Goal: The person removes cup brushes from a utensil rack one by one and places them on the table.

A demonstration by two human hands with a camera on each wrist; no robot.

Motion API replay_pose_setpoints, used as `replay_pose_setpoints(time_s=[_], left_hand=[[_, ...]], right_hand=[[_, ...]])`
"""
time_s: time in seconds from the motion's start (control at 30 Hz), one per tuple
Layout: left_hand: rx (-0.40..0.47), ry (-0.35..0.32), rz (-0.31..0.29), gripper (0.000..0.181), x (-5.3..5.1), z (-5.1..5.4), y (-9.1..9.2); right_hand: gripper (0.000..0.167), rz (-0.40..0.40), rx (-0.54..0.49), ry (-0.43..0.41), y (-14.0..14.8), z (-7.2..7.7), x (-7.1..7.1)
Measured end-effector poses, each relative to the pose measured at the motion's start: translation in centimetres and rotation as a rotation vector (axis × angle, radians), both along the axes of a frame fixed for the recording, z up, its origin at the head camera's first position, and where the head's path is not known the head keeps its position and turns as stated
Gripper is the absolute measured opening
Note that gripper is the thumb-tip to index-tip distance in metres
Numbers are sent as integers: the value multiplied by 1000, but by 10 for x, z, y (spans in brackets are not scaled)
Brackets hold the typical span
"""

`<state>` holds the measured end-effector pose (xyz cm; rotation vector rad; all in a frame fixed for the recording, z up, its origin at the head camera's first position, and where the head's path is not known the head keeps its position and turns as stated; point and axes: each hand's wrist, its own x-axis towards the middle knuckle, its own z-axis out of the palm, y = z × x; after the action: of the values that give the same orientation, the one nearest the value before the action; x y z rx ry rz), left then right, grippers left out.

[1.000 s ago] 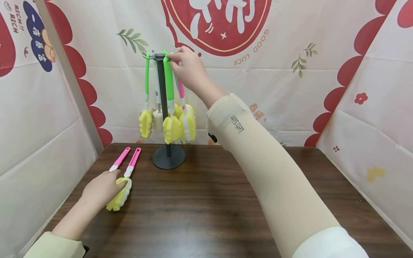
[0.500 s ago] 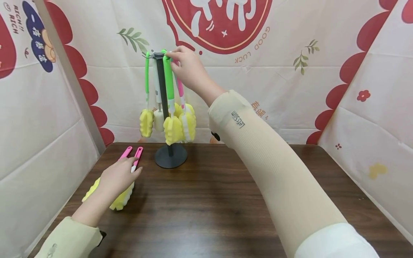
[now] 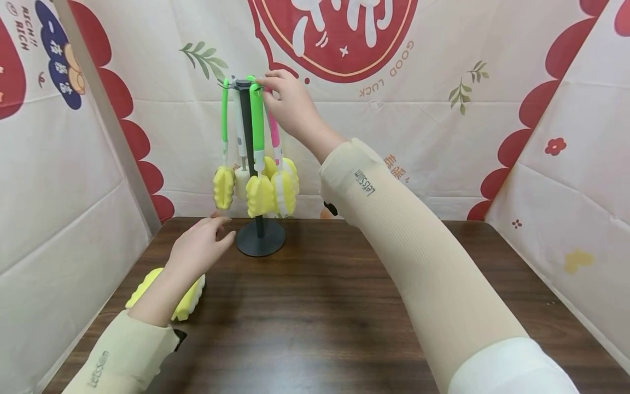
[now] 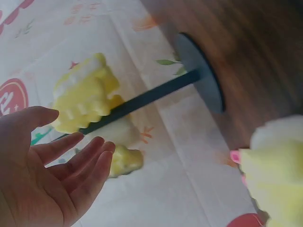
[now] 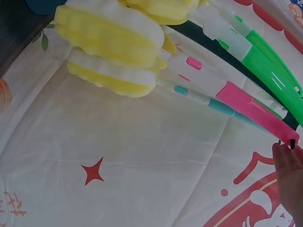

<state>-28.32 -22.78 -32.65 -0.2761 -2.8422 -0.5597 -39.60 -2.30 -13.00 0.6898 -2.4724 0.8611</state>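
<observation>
Several sponge bottle brushes hang from a dark stand with hooks at its top. At the front hangs a green-handled brush, with a pink-handled brush behind it. My right hand is at the hook level, its fingertips by the top of the green handle; thumb and forefinger look slightly apart. My left hand hovers left of the stand's base, its fingers loosely spread and holding nothing in the left wrist view. Under my left forearm lie two brushes with yellow sponge heads, their handles mostly hidden.
The stand is near the back edge of the dark wooden table. Printed white cloth hangs close behind it and along both sides. A white brush and a thin green-handled brush hang on the stand's left.
My left hand has moved up and right from the lying brushes towards the stand's base. The front green brush has swung slightly left at its head. My right hand has barely shifted.
</observation>
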Motion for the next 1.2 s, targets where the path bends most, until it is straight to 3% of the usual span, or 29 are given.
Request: replay_pose_setpoints(time_s=[0.27, 0.5, 0.87, 1.03, 1.2], left_hand=[[66, 18, -11, 47, -4, 12, 12], [103, 34, -11, 47, -13, 20, 18], [155, 11, 19, 46, -19, 33, 19], [172, 10, 27, 46, -20, 33, 16], [191, -8, 41, 47, -19, 30, 12]], right_hand=[[46, 34, -73, -40, 5, -4, -3], [54, 119, -243, -204, 12, -5, -11], [60, 195, -312, -397, 12, -3, -26], [52, 224, -458, -494, 6, -4, -32], [49, 310, -630, -538, 0, -10, -36]])
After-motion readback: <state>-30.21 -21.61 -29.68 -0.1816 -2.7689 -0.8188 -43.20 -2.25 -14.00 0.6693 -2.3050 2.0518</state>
